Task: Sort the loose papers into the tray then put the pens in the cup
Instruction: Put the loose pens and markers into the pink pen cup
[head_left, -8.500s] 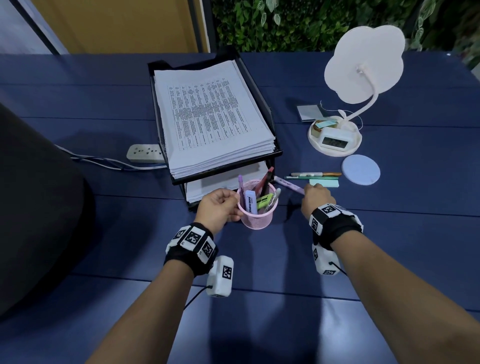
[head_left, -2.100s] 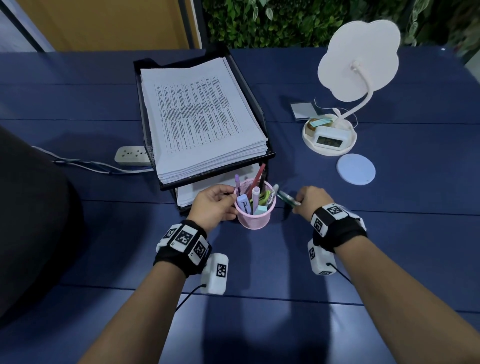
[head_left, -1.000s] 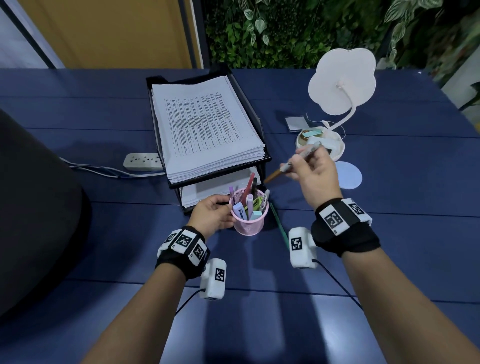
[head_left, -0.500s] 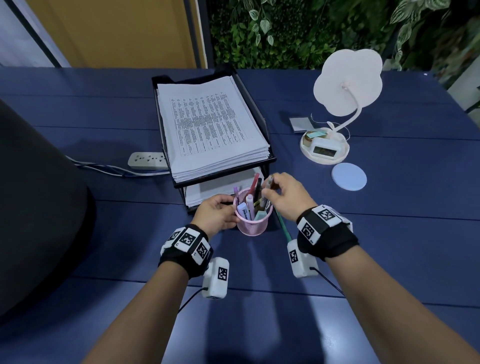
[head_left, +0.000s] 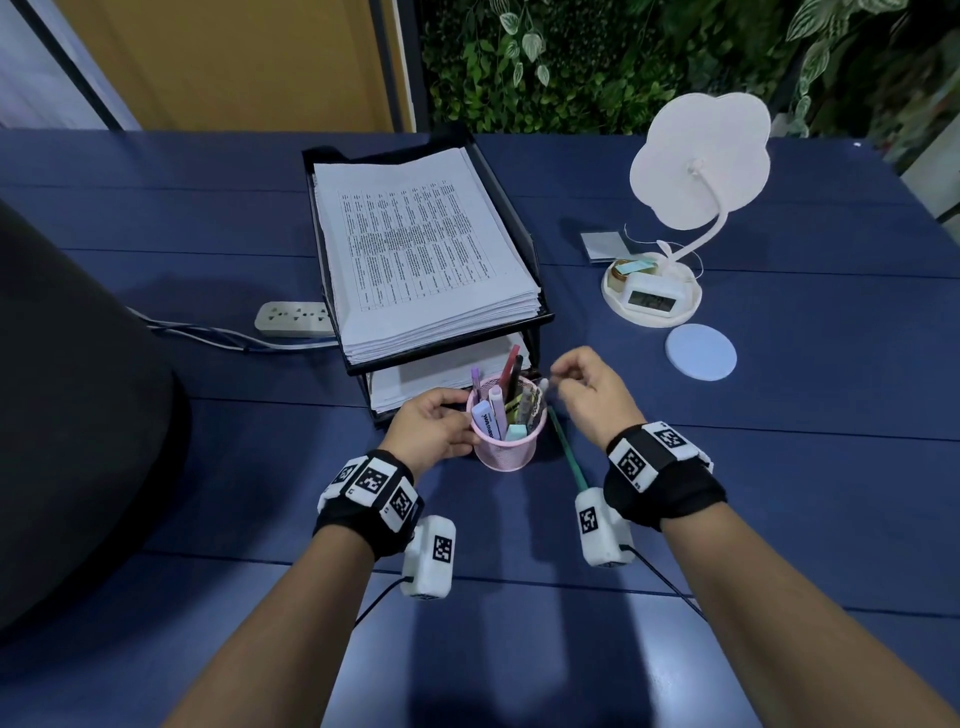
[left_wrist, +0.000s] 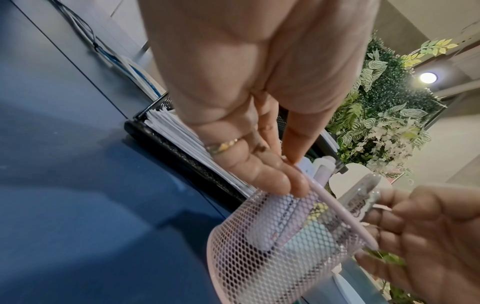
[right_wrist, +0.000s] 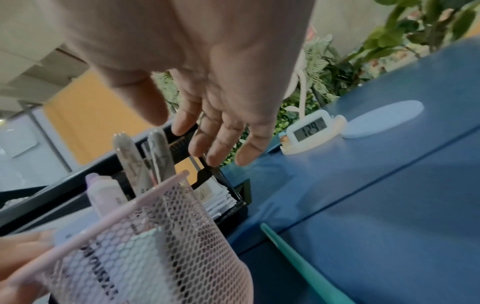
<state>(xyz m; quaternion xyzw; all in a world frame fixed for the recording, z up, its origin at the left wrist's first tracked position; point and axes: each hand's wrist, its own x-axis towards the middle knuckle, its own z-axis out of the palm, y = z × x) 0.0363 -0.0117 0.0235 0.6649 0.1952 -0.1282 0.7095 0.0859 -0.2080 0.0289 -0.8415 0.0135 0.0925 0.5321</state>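
A pink mesh cup (head_left: 506, 447) stands on the blue table in front of a black two-tier tray (head_left: 540, 317) stacked with printed papers (head_left: 415, 249). Several pens and highlighters stand in the cup (right_wrist: 145, 242). My left hand (head_left: 464, 423) holds the cup by its left side, with fingertips (left_wrist: 275, 183) on the mesh near the rim and the thumb above. My right hand (head_left: 558, 383) hovers just right of the cup's rim, fingers (right_wrist: 221, 142) loose and holding nothing. A teal pen (head_left: 567, 452) lies on the table right of the cup, partly under my right wrist.
A white flower-shaped lamp with a clock in its base (head_left: 652, 296) stands at the back right, a pale round coaster (head_left: 701, 352) before it and a small grey pad (head_left: 605, 244) behind. A power strip (head_left: 293, 318) with cables lies left of the tray. A dark chair (head_left: 78, 405) fills the left.
My right hand brought a pen down from above the lamp side into the cup, let it go and drew back slightly to the right, empty. The left hand stayed on the cup.
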